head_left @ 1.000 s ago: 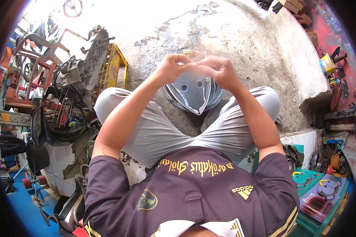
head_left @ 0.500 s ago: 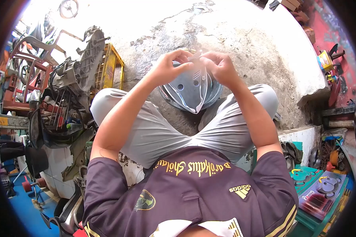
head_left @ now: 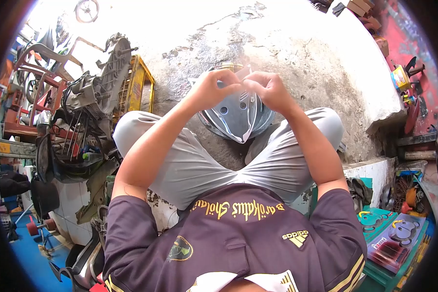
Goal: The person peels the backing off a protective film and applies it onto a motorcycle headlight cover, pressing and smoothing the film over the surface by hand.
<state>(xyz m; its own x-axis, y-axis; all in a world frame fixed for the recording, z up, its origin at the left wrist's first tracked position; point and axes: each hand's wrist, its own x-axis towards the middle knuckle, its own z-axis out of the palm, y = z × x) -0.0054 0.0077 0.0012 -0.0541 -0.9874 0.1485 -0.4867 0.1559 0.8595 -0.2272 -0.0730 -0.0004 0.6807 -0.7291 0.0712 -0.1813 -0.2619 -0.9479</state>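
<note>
Both hands meet above a grey-blue plastic shell [head_left: 233, 117], which lies on the floor between my crossed legs. The shell has round holes and pale pointed edges. My left hand [head_left: 214, 89] has its thumb and index finger pinched together. My right hand [head_left: 268, 88] is closed too, with its fingertips close beside the left ones. Between them shows a thin, pale, translucent piece [head_left: 244, 72], washed out by glare; its kind is unclear. The hands cover the far part of the shell.
On the left stand a metal engine casing [head_left: 100, 82], a yellow crate [head_left: 140, 87] and a brown plastic chair [head_left: 44, 68]. A boxed brake-part package [head_left: 394, 241] lies at lower right. A concrete ledge [head_left: 384, 104] and tools line the right wall.
My hands have drawn closer together and slightly lower, with the fingertips nearly meeting. The translucent piece is less visible between them. The shell looks nearly unmoved.
</note>
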